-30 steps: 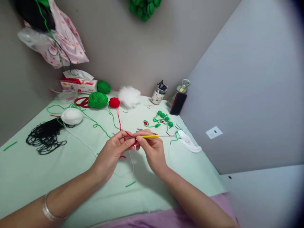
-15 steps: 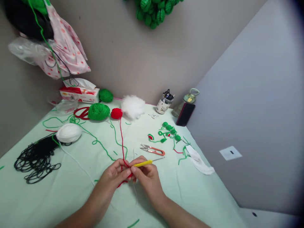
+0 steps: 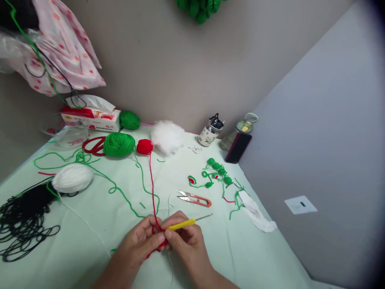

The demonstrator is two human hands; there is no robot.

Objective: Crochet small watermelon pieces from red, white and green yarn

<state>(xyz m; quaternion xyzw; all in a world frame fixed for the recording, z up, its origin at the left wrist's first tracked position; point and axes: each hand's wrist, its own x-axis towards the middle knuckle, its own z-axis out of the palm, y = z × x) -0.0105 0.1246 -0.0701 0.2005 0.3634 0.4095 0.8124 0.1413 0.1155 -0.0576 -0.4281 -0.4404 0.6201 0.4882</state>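
The left hand (image 3: 140, 247) pinches red yarn (image 3: 154, 192); the right hand (image 3: 188, 245), grip closed, holds a yellow crochet hook (image 3: 182, 224) above the surface (image 3: 114, 208). A jar (image 3: 207, 135) at the far edge contains black items (image 3: 215, 121).

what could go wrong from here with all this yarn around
The red strand crosses a loose green strand, so pulling either might tangle them. The thread snips lie with blades apart just beyond the right hand, so a finger or some yarn could get nicked.
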